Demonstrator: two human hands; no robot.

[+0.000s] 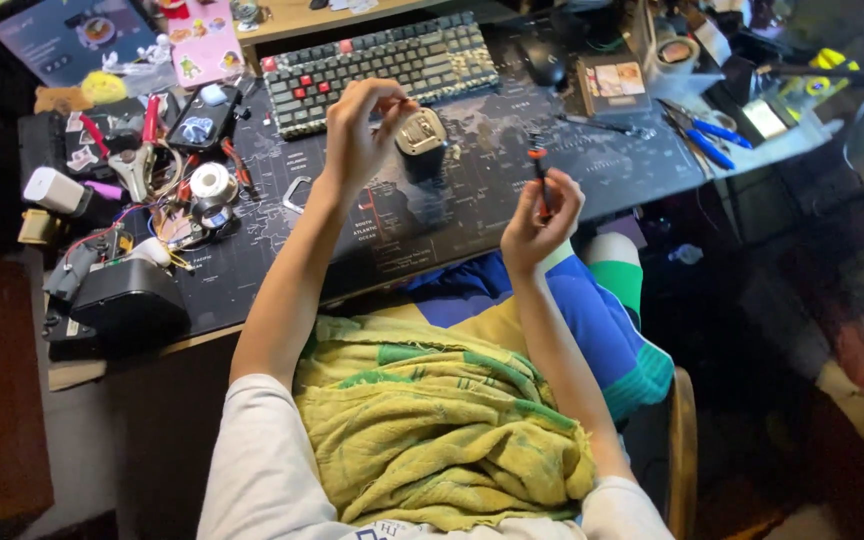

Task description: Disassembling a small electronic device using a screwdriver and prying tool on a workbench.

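Far left on the desk: a small white block (pixel 55 189), matte and rounded, above a black boxy device (pixel 130 300) with smooth curved corners. Just right of these, a tangle of thin coloured wires (pixel 157 215) and a shiny solder spool (pixel 214 183) – round, metallic. Higher up, a pink flat case (pixel 206 42) dotted with small stickers, beside a lavender card (pixel 57 38) bearing a round picture. Underneath everything, a dark desk mat (pixel 452 205) printed with a pale world map.

Next, a keyboard (pixel 382 68) with dark keys and a few red ones. Below it, left hand (pixel 360 135) raised over the mat, fingers curled and pinching a small device (pixel 420 135) – squat, black-bodied, with a beige ridged face (exact grip points partly hidden by the thumb).

Further right, right hand (pixel 540 212) closed around a thin screwdriver (pixel 540 172), dark shaft upright, orange band near the top, held apart from the device. Draped over the lap, a yellow-green towel (pixel 432 430), coarse and frayed.

Toward the right edge: a black mouse (pixel 544 62), a small square booklet (pixel 612 82) with pale pictures on its cover, a tape roll (pixel 674 54), and blue-handled pliers (pixel 704 135) lying flat.
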